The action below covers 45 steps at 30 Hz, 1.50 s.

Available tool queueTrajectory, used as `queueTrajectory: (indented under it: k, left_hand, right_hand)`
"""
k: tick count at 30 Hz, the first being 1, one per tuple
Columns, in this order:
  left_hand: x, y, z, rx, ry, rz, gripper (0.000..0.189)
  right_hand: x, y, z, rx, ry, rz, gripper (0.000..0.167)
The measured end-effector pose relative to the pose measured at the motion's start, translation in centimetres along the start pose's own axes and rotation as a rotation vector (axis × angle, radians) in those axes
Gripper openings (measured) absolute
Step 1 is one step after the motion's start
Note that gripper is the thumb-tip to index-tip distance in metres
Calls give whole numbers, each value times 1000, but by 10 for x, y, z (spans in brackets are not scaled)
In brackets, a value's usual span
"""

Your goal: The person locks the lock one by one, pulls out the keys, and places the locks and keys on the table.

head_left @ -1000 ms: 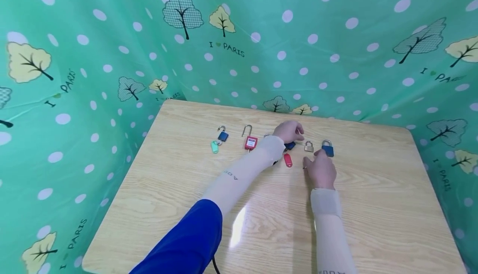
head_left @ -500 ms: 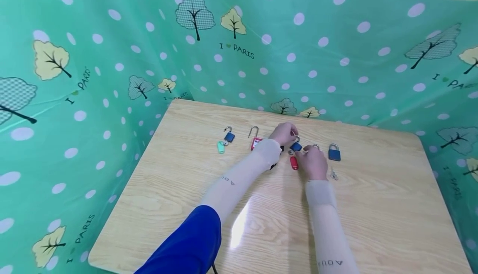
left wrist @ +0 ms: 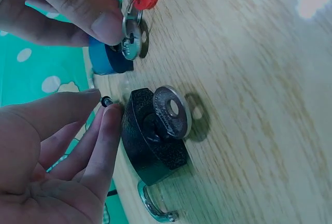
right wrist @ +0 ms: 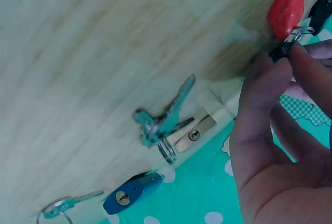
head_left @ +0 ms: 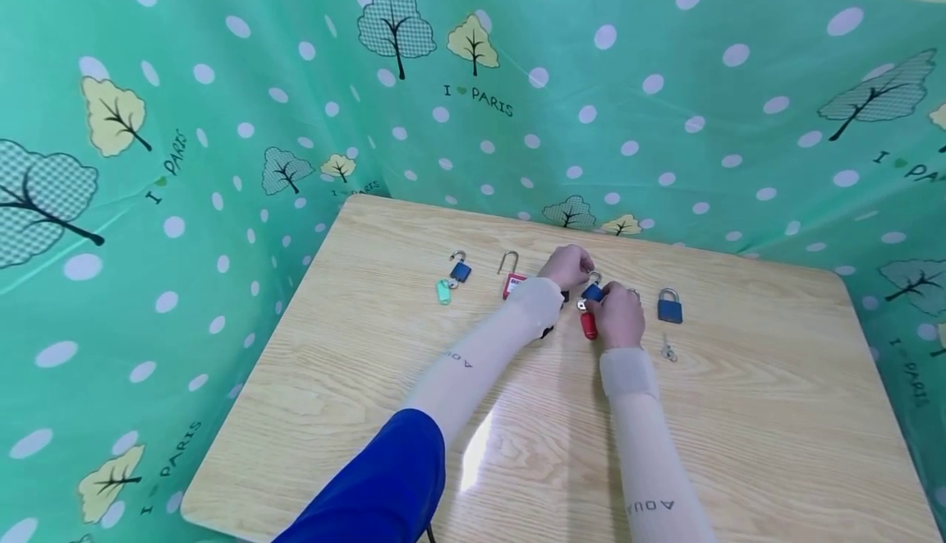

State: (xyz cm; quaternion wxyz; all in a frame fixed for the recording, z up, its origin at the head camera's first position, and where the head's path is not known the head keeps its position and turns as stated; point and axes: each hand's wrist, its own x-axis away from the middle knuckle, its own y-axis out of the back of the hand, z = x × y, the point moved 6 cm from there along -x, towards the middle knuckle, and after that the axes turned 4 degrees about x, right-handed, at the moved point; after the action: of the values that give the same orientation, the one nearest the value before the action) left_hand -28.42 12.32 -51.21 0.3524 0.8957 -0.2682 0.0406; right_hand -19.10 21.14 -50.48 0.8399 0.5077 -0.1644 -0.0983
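Observation:
In the head view, my left hand [head_left: 567, 267] reaches to the shackle of a small blue padlock [head_left: 593, 292]. Its thumb and a finger pinch the dark shackle end in the left wrist view. From the right, my right hand [head_left: 621, 316] grips the same padlock's body, its thumb [left wrist: 108, 28] right beside the key head [left wrist: 131, 43]. A red key tag [head_left: 588, 326] hangs from that key's ring. Just under my left hand stands a black padlock [left wrist: 148, 141] with a key [left wrist: 173, 111] in it; the left hand mostly hides it in the head view.
Left on the table [head_left: 347, 379] lie an open blue padlock [head_left: 461, 272] with a green tag [head_left: 443, 291] and a red padlock [head_left: 513, 284]. Rightward are a brass padlock [right wrist: 196, 133], a larger blue padlock [head_left: 669, 310] and a loose key [head_left: 668, 351]. A dotted curtain [head_left: 562, 99] surrounds the table.
My right hand has moved left, from near the brass padlock onto the small blue padlock, uncovering the loose key. My left fingers have come down to its shackle. The head view has shifted slightly.

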Motion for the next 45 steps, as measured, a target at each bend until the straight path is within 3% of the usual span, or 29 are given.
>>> queueTrajectory:
  k: [9,16,29,35,45]
  left_hand:
    - [0,3,2,47,-25,-10,17]
    - [0,4,8,203,-27,-20,23]
    - [4,8,11,366,-48,-8,22]
    - [2,8,12,466,-50,32,25]
    - [11,12,-1,678,-136,139,25]
  right_hand:
    - [-1,-3,-4,-194,-32,-56,30]
    - [-1,-1,-8,-373,-36,-105,33]
    - [8,3,-10,-597,-5,-60,40]
    - [10,5,-12,-709,-42,-31,42]
    - [19,10,-11,-950,-114,32,42]
